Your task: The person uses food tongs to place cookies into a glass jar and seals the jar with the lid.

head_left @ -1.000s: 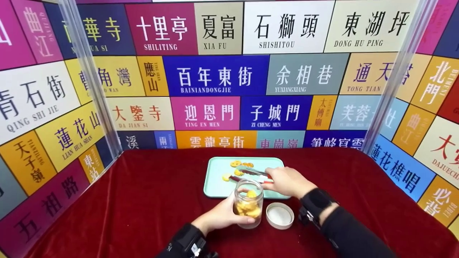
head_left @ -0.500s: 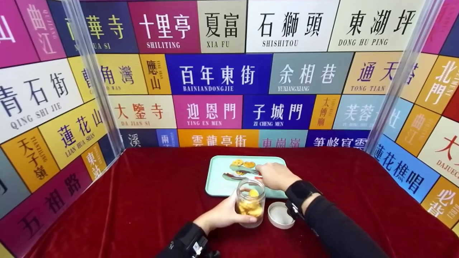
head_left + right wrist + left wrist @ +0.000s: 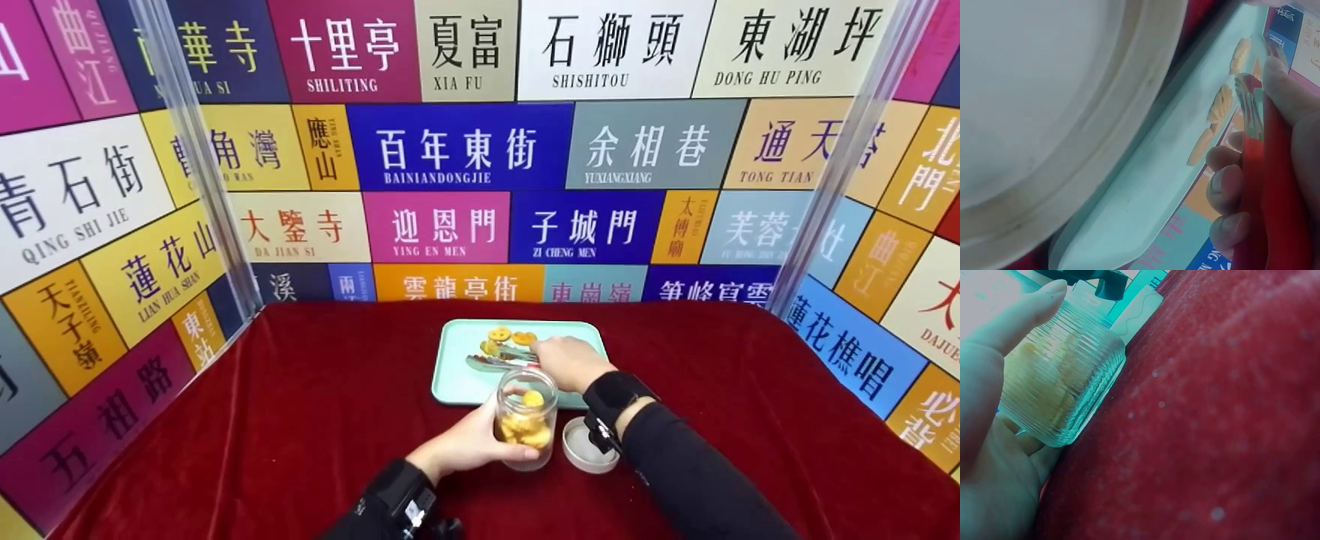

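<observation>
My left hand (image 3: 471, 444) grips a clear ribbed glass jar (image 3: 546, 448), its mouth open and yellow cookies inside. The thumb lies across the jar's near side, and in the left wrist view the jar stands on the red cloth. My right hand (image 3: 570, 363) holds tongs (image 3: 1283, 214) by their red handles, over a mint-green tray (image 3: 456, 384). The metal tips reach beside a cookie (image 3: 490, 348) on the tray; whether they touch it is unclear. Further cookies (image 3: 523, 338) lie behind the tongs.
A round whitish lid (image 3: 590, 454) lies on the red tablecloth (image 3: 337, 420), right of the jar and under my right wrist. It looms large in the right wrist view. Panels with printed place names (image 3: 465, 146) wall in the table's back and sides.
My right hand has moved left over the tray, carrying the tongs; their tips have shifted among the cookies. The left hand keeps holding the jar in about the same place.
</observation>
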Available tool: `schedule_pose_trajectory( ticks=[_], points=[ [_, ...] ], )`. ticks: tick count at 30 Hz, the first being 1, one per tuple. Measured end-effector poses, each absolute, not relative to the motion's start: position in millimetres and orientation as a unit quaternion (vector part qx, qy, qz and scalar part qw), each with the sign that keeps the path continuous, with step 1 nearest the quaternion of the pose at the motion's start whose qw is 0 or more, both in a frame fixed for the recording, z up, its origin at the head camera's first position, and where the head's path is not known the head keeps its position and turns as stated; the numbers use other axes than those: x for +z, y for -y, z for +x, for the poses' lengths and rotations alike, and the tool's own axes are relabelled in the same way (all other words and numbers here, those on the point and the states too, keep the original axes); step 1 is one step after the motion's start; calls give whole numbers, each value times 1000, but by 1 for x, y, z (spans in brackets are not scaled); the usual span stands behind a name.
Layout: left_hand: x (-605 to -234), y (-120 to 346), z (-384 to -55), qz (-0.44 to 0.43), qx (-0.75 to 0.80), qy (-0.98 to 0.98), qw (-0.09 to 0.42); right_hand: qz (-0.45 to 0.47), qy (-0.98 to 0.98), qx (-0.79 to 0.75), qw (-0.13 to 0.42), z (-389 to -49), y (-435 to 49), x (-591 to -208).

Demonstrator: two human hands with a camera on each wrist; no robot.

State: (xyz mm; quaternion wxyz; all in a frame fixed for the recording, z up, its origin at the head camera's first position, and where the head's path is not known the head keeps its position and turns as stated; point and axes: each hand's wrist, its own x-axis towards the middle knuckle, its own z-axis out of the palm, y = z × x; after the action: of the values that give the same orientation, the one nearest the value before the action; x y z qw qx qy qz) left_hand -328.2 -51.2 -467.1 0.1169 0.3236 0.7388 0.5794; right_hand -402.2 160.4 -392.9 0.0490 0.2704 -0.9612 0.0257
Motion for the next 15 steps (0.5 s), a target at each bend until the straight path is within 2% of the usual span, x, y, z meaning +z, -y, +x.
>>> schedule_pose_trajectory(
  ticks=[5, 15],
  points=[
    [-467, 52, -328, 324, 579, -739, 115, 258, 965, 11, 37, -402, -156, -392],
    [-467, 51, -329, 319, 581, -739, 121, 249, 967, -4, 52, -402, -153, -397]
  ],
)
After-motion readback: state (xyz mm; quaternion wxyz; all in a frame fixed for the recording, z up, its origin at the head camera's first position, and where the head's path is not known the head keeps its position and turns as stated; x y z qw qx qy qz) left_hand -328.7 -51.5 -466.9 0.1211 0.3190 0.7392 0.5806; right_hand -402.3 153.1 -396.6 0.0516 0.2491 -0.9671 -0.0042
